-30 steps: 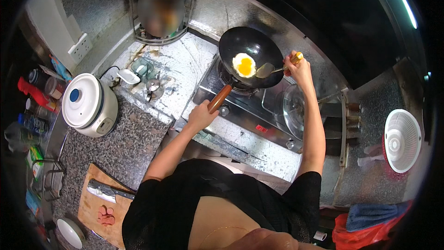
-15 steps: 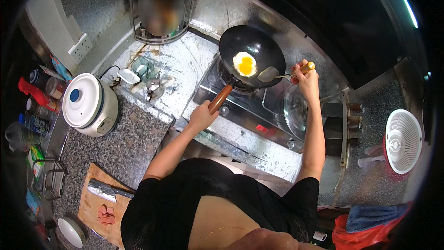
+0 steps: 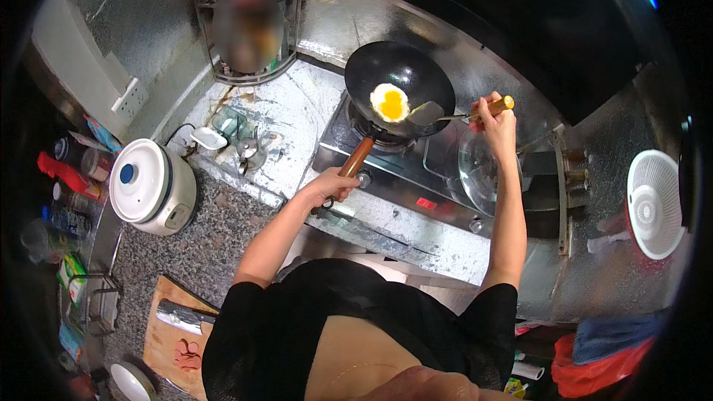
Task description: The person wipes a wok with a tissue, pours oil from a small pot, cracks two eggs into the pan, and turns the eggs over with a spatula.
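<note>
A black wok [image 3: 405, 67] sits over a burner of the gas stove [image 3: 386, 186]. My left hand [image 3: 332, 186] is closed round its brown wooden handle [image 3: 358, 156]. Inside the wok lies an egg [image 3: 390, 103] with set white and bright yellow yolk. My right hand [image 3: 497, 125] grips the yellow handle end of a metal spatula [image 3: 426, 113]. The spatula's blade is in the wok, at the right side of the egg, close to or touching its edge. Below my right hand, a clear glass lid [image 3: 477, 167] rests on the stove's right side.
At left stand a white electric cooker [image 3: 152, 187] and a cutting board [image 3: 160, 341] with a knife [image 3: 182, 317] and sliced sausage [image 3: 187, 355]. A white bowl [image 3: 132, 381] is beside the board. Knives hang in a rack [image 3: 562, 193] at right, near a white basket [image 3: 653, 204].
The spatula's blade has moved left toward the egg, and its angle has changed. My left hand still holds the wok handle. The whole view has shifted slightly.
</note>
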A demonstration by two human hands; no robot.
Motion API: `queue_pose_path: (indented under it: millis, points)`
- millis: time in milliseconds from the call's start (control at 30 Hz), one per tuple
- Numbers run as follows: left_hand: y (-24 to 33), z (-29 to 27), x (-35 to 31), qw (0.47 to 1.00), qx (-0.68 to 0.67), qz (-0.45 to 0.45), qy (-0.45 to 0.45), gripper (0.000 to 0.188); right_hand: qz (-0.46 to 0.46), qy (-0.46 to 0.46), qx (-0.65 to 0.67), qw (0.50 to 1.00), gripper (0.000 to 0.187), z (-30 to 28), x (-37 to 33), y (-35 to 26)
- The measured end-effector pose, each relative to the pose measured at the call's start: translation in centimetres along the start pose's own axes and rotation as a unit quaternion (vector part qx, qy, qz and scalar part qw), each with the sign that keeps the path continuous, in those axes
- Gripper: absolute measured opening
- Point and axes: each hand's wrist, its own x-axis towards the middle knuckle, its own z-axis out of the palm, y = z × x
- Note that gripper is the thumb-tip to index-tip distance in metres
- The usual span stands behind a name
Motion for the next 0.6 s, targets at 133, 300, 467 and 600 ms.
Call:
queue_pose_path:
  millis: [133,300,467,600]
  points:
    - [1.2,0.1,-1.2,0.999,0.043,0.018,0.020,0.018,0.008,0.005,0.033,0.999,0.018,-1.2,-0.6,0.9]
    - [3.4,0.0,-2.4,0.995,0.089,0.031,0.019,0.020,0.012,0.036,0.052,0.998,0.018,-1.8,-1.0,2.2]
    - [3.6,0.3,-3.4,0.997,0.069,-0.003,0.028,0.018,0.001,0.047,0.062,0.997,0.018,-1.9,-1.1,2.7]
    - [3.6,0.9,-3.6,0.998,0.058,-0.004,0.036,0.018,-0.003,0.015,0.033,0.999,0.020,-1.8,-0.5,3.4]
